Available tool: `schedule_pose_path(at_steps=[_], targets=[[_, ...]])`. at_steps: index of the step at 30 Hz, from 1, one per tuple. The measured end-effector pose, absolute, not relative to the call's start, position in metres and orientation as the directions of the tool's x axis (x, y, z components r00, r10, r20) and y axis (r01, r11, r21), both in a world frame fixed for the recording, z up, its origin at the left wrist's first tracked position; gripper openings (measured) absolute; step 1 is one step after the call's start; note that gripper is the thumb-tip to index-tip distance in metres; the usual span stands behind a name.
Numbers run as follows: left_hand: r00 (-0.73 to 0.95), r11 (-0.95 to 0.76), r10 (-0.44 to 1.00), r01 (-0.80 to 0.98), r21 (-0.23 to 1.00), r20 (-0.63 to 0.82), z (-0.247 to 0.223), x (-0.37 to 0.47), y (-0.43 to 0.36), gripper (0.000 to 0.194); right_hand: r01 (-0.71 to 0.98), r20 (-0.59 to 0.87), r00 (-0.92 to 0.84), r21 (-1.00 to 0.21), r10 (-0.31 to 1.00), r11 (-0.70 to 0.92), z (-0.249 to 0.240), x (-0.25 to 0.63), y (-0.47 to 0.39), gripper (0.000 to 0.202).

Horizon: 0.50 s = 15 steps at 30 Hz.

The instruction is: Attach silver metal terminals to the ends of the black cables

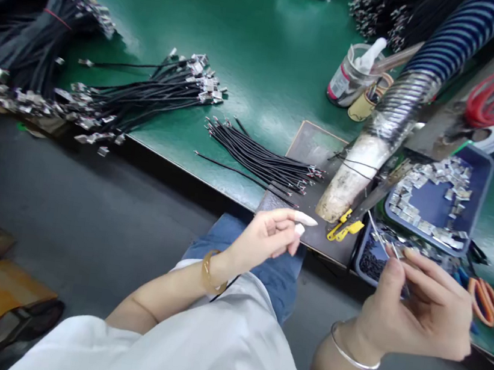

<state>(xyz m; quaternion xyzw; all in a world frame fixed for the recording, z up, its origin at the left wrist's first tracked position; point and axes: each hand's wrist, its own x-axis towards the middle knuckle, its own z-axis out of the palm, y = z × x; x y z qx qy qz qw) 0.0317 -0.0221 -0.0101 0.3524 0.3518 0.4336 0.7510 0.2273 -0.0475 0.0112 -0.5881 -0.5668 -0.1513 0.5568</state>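
My left hand (pixel 273 234) is just off the bench edge, with white covers on its thumb and index fingertip. Those two tips are apart and hold nothing visible; the other fingers curl loosely. My right hand (pixel 425 302) pinches a thin silvery wire (pixel 375 229) between thumb and fingers, above the right-hand trays. The wire runs up toward a metal arm beside two yellow clip-like parts (pixel 345 227). Ahead of my left hand, a row of short black cables (pixel 259 159) with bare tips lies across a dark board (pixel 316 142). One cable lies apart from the row.
A blue tray (pixel 482 185) of small metal connectors overlaps a lower tray (pixel 359 261) of small dark parts. Orange-handled scissors (pixel 486 301) lie right. A fume hose (pixel 403 102) hangs over the board. Cups (pixel 350 77) stand behind; cable bundles (pixel 150 90) with metal ends lie left.
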Motion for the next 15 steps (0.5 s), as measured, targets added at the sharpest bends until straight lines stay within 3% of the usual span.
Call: schedule_pose_path(at_steps=[3, 6, 10, 15], targets=[[0.445, 0.462, 0.853, -0.399, 0.792, -0.273, -0.017, 0.034, -0.027, 0.036, 0.778, 0.766, 0.361, -0.562, 0.533, 0.282, 0.007, 0.226, -0.050, 0.018], [0.433, 0.445, 0.856, -0.341, 0.828, -0.281, -0.022, 0.033, -0.030, 0.034, 0.703, 0.677, 0.452, -0.671, 0.581, 0.234, 0.007, 0.226, -0.053, 0.020], [0.353, 0.226, 0.925, -0.216, 0.950, -0.140, -0.018, 0.036, -0.035, 0.022, 0.620, 0.587, 0.543, -0.762, 0.601, 0.185, 0.010, 0.219, -0.057, 0.013], [0.371, -0.099, 0.924, -0.016, 0.995, 0.098, -0.006, 0.044, -0.040, 0.018, 0.637, 0.644, 0.528, -0.731, 0.553, 0.244, 0.009, 0.215, -0.059, 0.015]])
